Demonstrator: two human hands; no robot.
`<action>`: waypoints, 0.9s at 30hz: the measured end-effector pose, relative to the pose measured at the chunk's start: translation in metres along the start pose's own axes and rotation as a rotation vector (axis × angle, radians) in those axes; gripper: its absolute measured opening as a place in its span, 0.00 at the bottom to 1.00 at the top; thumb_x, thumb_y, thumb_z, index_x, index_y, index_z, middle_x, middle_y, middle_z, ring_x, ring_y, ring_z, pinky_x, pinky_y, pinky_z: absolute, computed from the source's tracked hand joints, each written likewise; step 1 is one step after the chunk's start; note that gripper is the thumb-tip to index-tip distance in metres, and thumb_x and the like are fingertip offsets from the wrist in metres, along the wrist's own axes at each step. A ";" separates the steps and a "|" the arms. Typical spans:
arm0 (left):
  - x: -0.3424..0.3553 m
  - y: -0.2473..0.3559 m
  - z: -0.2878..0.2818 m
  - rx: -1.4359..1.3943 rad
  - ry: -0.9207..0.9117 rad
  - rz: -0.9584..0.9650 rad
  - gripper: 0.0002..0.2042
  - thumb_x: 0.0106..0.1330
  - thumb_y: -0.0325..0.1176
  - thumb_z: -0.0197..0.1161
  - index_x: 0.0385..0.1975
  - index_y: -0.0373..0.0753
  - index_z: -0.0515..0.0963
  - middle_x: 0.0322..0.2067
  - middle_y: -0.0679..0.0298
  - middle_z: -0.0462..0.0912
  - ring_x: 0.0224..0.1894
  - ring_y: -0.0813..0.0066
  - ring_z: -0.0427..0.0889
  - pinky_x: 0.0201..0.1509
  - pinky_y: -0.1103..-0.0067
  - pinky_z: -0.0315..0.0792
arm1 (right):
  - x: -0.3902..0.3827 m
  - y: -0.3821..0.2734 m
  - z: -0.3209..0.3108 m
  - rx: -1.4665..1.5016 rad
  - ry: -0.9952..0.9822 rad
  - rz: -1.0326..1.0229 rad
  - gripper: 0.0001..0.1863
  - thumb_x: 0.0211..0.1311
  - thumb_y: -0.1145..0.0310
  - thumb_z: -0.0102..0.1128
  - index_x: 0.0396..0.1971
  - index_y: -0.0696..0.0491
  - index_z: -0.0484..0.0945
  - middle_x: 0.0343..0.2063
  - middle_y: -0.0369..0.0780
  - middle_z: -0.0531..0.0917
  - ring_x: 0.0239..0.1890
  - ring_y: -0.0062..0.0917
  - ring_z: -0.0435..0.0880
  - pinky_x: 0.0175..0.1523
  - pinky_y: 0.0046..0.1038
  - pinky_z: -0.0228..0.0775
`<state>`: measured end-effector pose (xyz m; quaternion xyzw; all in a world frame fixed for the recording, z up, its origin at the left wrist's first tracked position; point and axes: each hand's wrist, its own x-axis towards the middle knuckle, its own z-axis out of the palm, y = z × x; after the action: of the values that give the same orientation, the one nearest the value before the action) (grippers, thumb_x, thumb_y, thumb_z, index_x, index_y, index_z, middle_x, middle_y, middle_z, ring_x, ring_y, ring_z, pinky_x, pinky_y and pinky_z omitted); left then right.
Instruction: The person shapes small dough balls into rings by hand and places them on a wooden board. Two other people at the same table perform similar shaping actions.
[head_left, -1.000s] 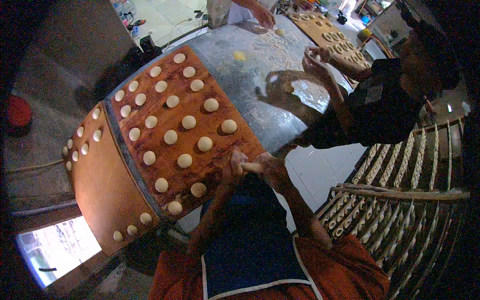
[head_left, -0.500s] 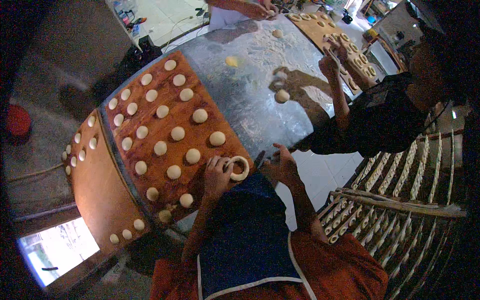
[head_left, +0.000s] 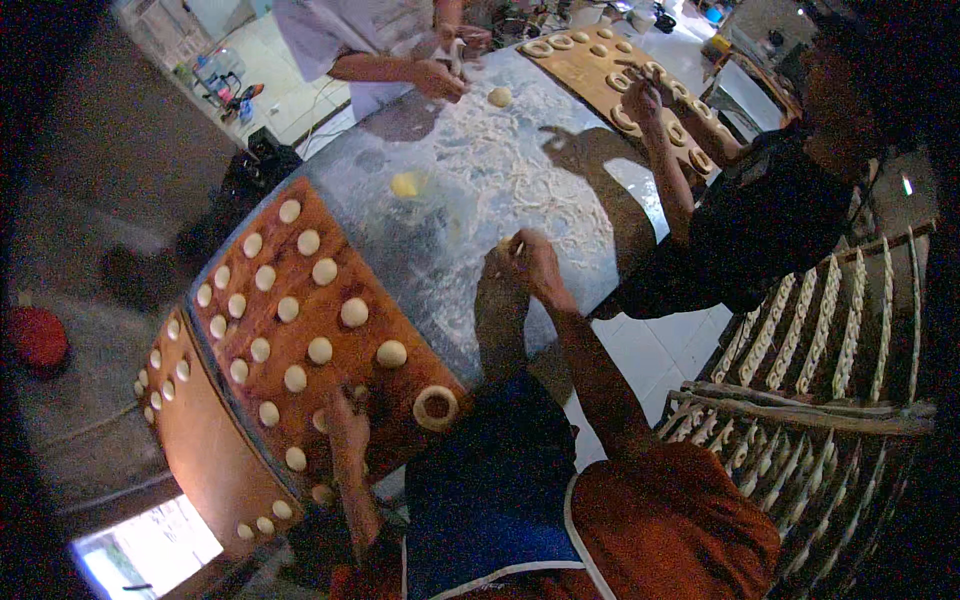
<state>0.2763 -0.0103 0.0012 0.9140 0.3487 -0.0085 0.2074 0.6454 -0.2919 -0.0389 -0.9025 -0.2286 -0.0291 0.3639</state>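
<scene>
Dough balls (head_left: pixel 320 350) on a board (head_left: pixel 395 390), dough ring (head_left: pixel 419 408) at its near corner, rack (head_left: pixel 800 406) at right

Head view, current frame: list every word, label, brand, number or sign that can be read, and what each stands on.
None can be read.
Brown board, dough balls and dough ring: no lettering visible.
Floured table: no lettering visible.
Blue apron: nothing readable.
Background clutter: too small and blurred to tell.

Grey table (head_left: pixel 365 218): wooden boards (head_left: pixel 390 395); dough ball (head_left: pixel 499 97); yellow piece (head_left: pixel 407 185); white streaks (head_left: pixel 530 198), probably flour
</scene>
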 end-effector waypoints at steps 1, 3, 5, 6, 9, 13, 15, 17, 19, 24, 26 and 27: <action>-0.001 0.021 -0.009 -0.057 -0.039 -0.050 0.23 0.74 0.43 0.61 0.61 0.34 0.70 0.57 0.40 0.77 0.61 0.37 0.75 0.66 0.53 0.69 | 0.000 -0.001 -0.005 0.150 -0.029 0.001 0.16 0.54 0.69 0.75 0.39 0.55 0.78 0.29 0.43 0.85 0.35 0.36 0.86 0.42 0.35 0.76; 0.001 0.069 -0.019 -0.097 -0.014 -0.073 0.23 0.74 0.44 0.62 0.60 0.33 0.71 0.56 0.39 0.78 0.61 0.37 0.76 0.64 0.54 0.71 | -0.001 0.007 -0.026 0.317 -0.012 0.103 0.19 0.57 0.62 0.74 0.43 0.54 0.77 0.31 0.45 0.86 0.35 0.39 0.86 0.41 0.40 0.77; 0.015 0.122 -0.017 -0.242 -0.025 0.016 0.23 0.74 0.44 0.63 0.58 0.33 0.71 0.53 0.40 0.80 0.57 0.38 0.79 0.61 0.54 0.73 | 0.006 0.024 -0.050 0.479 0.018 0.124 0.21 0.58 0.56 0.74 0.45 0.53 0.78 0.28 0.44 0.86 0.31 0.39 0.87 0.40 0.39 0.78; 0.027 0.148 -0.010 -0.298 0.050 0.098 0.22 0.73 0.44 0.64 0.57 0.33 0.71 0.50 0.41 0.81 0.55 0.39 0.80 0.60 0.55 0.73 | 0.011 0.037 -0.063 0.215 0.081 0.128 0.22 0.56 0.55 0.75 0.43 0.53 0.80 0.27 0.43 0.86 0.29 0.40 0.87 0.41 0.41 0.79; 0.072 0.225 0.023 -0.528 -0.187 0.253 0.18 0.72 0.41 0.65 0.50 0.33 0.72 0.42 0.44 0.82 0.48 0.45 0.83 0.56 0.58 0.75 | 0.011 0.072 -0.095 -0.157 0.103 0.073 0.20 0.52 0.66 0.76 0.44 0.54 0.80 0.29 0.45 0.84 0.34 0.38 0.85 0.44 0.40 0.78; 0.107 0.294 0.062 -0.716 -0.393 0.438 0.16 0.69 0.39 0.67 0.44 0.33 0.72 0.38 0.47 0.80 0.44 0.50 0.83 0.53 0.58 0.76 | 0.006 0.094 -0.110 -0.493 0.396 -0.023 0.19 0.48 0.62 0.78 0.36 0.53 0.80 0.25 0.45 0.79 0.29 0.47 0.79 0.44 0.49 0.73; 0.109 0.303 0.074 -0.318 -0.055 0.617 0.16 0.71 0.41 0.63 0.45 0.34 0.75 0.37 0.50 0.81 0.42 0.51 0.82 0.48 0.60 0.77 | 0.002 0.095 -0.113 -0.074 0.207 -0.002 0.19 0.47 0.62 0.78 0.35 0.52 0.79 0.25 0.44 0.79 0.30 0.46 0.80 0.42 0.48 0.73; 0.108 0.302 0.089 -0.158 0.213 0.708 0.16 0.72 0.41 0.63 0.46 0.34 0.76 0.37 0.51 0.82 0.42 0.50 0.83 0.47 0.61 0.78 | -0.007 0.089 -0.113 0.050 0.100 0.081 0.19 0.46 0.63 0.78 0.34 0.52 0.78 0.26 0.44 0.79 0.30 0.44 0.81 0.40 0.46 0.73; 0.102 0.296 0.109 -0.200 0.400 0.646 0.16 0.71 0.38 0.66 0.49 0.33 0.76 0.39 0.50 0.82 0.44 0.49 0.83 0.51 0.60 0.78 | -0.022 0.078 -0.107 0.011 0.095 0.271 0.17 0.50 0.65 0.78 0.33 0.53 0.77 0.30 0.41 0.83 0.34 0.33 0.87 0.39 0.40 0.78; 0.054 0.270 0.133 -0.994 -0.188 0.280 0.22 0.71 0.46 0.69 0.51 0.33 0.81 0.50 0.50 0.86 0.54 0.58 0.85 0.58 0.66 0.77 | -0.084 0.020 -0.065 0.564 -0.012 0.309 0.14 0.61 0.69 0.74 0.44 0.55 0.81 0.42 0.39 0.88 0.43 0.28 0.89 0.52 0.34 0.82; 0.031 0.252 0.116 -0.923 -0.406 -0.038 0.21 0.70 0.46 0.69 0.52 0.34 0.82 0.51 0.51 0.87 0.54 0.60 0.85 0.59 0.67 0.77 | -0.111 -0.010 -0.053 0.487 -0.136 0.234 0.17 0.61 0.70 0.74 0.48 0.55 0.80 0.43 0.41 0.89 0.44 0.29 0.88 0.54 0.34 0.81; 0.022 0.242 0.105 -0.916 -0.376 0.006 0.20 0.71 0.45 0.68 0.52 0.33 0.82 0.51 0.50 0.87 0.54 0.60 0.85 0.59 0.67 0.76 | -0.120 -0.026 -0.045 0.502 -0.172 0.304 0.18 0.61 0.70 0.74 0.49 0.55 0.80 0.43 0.41 0.88 0.45 0.29 0.88 0.55 0.34 0.80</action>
<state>0.4617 -0.1984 -0.0077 0.7125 0.2705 -0.0187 0.6472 0.5318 -0.3529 -0.0159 -0.8073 -0.1211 0.1595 0.5552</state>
